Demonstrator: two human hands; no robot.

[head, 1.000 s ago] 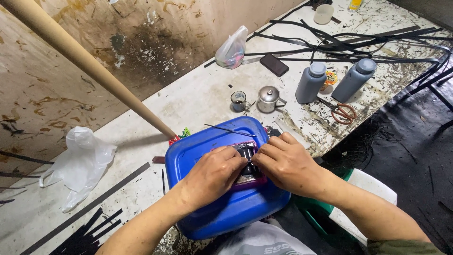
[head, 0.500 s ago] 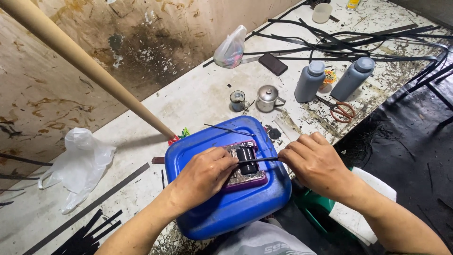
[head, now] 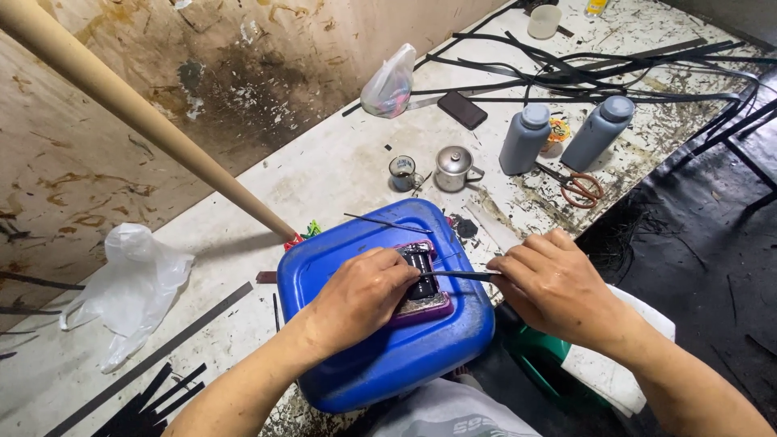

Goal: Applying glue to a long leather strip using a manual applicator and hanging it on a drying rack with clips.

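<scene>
Black strip (head: 461, 275) | pinched between both hands | left hand (head: 356, 299) | right hand (head: 554, 287)

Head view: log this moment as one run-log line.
left hand: pressing purple-edged block on blue jerrycan | right hand: pinching thin black strip across block | nearby: scissors, two grey bottles

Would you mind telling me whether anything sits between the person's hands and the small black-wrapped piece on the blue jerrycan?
Nothing visible does. The left hand already rests on the black-wrapped piece on the blue jerrycan, and the right hand pinches the thin black strip that runs straight to it.
</scene>
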